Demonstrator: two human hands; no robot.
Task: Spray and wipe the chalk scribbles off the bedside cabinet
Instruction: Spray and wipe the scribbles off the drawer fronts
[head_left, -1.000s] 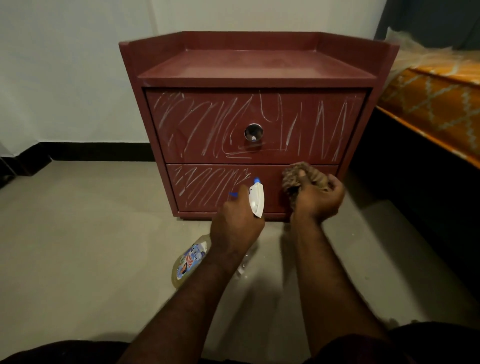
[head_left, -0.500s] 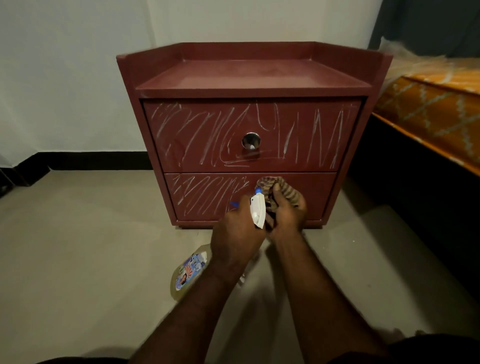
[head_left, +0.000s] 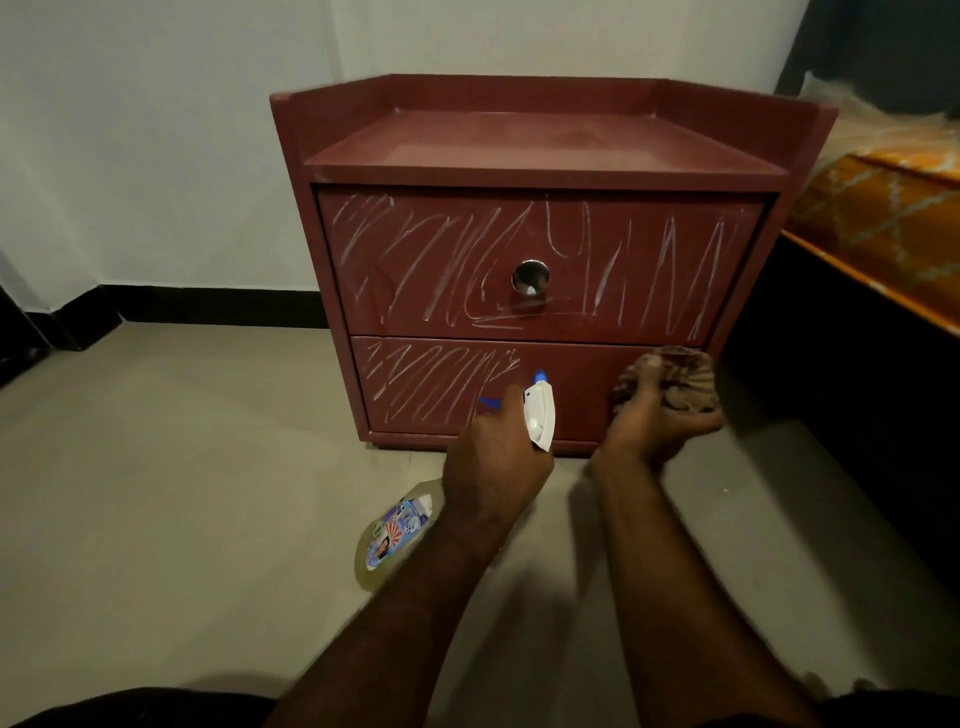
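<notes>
Head cam, so starting at your fingers: your left hand (head_left: 493, 462) has them curled round the neck of the spray bottle (head_left: 540, 415), one finger up by the blue trigger. The white nozzle head points at the lower drawer (head_left: 582, 400). The bottle's clear body, with its colourful label, hangs below your wrist over the floor (head_left: 156, 493).

Your right hand (head_left: 654, 426) is bunched tight on a brown striped cloth (head_left: 680, 379), held up at the right end of that drawer front. Can't tell if it's actually touching.

That right part looks bare, while the chalk scribbles (head_left: 415, 260) cover the drawer's left half and run right across the upper drawer (head_left: 649, 234) around the silver knob (head_left: 531, 277).

The dark red bedside cabinet (head_left: 545, 150) stands on the grey floor against a white wall, with an orange patterned bed (head_left: 883, 218) just beside it on your right.
</notes>
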